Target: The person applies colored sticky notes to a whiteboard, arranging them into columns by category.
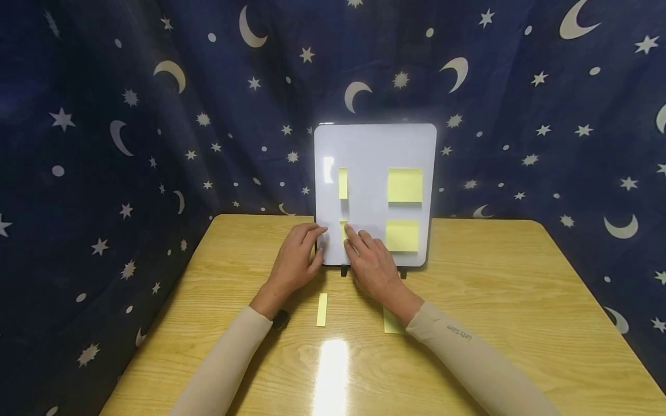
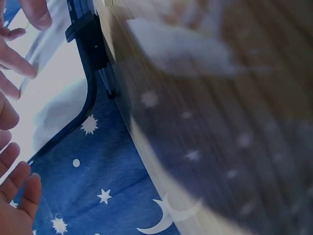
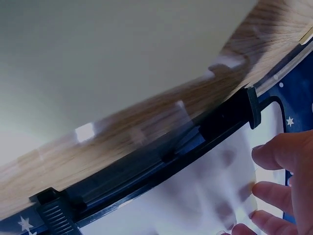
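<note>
A whiteboard (image 1: 366, 144) with rounded corners stands upright on small black feet (image 3: 58, 213). My right hand (image 1: 373, 267) rests its fingertips on a narrow yellow sticky note (image 1: 343, 231) low on the board, covering part of it. Its fingers (image 3: 274, 198) are extended and spread against the board in the right wrist view. My left hand (image 1: 295, 257) is at the board's lower left edge, fingers loosely bent, nothing held. Another narrow sticky note (image 1: 343, 184) sticks above. To the right are two wider yellow sticky notes, an upper (image 1: 405, 185) and a lower (image 1: 402, 234).
On the wooden table (image 1: 494, 300) lie a narrow yellow strip (image 1: 322, 310) and a wider yellow note (image 1: 392, 322), partly hidden under my right forearm. A dark blue curtain (image 1: 499, 104) with moons and stars hangs behind and at both sides.
</note>
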Demonstrator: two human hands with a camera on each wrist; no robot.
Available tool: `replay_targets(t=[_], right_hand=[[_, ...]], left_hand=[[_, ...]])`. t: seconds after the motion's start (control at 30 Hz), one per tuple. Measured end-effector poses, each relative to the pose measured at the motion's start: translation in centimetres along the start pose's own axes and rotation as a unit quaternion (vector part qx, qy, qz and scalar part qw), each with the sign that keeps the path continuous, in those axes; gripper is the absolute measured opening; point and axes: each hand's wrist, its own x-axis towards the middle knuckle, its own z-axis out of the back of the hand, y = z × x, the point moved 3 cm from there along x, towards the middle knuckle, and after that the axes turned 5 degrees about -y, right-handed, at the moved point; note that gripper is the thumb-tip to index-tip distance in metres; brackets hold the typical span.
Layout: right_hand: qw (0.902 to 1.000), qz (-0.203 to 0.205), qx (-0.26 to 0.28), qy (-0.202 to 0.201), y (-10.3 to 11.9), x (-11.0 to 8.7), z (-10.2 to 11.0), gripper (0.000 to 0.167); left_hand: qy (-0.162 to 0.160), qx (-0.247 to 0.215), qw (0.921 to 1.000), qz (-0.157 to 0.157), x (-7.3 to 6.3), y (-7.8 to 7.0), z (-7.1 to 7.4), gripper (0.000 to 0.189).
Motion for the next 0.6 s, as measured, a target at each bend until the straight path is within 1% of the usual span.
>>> replay_targets(t=[0.1, 0.23, 0.33, 0.43, 0.6], right_hand=[[1.0000, 0.002, -0.004, 0.001, 0.0, 0.0, 0.0, 0.044], [1.0000, 0.003, -0.006, 0.000, 0.0, 0.0, 0.1, 0.041], [1.0000, 0.006, -0.005, -0.003, 0.0, -0.1, 0.1, 0.041], [0.9999, 0.009, -0.008, -0.005, 0.0, -0.1, 0.0, 0.042], [0.9998, 0.013, -0.014, -0.005, 0.0, 0.0, 0.1, 0.041]], left_hand=[[0.013, 0.020, 0.9996, -0.018, 0.2, -0.4, -0.2, 0.050], [0.037, 0.035, 0.9983, -0.030, 0.5, -0.8, -0.5, 0.052], [0.044, 0.042, 0.9974, -0.039, 0.6, -1.0, -0.7, 0.053], [0.046, 0.047, 0.9962, -0.057, 0.7, -1.1, -0.9, 0.055], [0.059, 0.053, 0.9936, -0.081, 0.8, -1.3, -1.2, 0.061]])
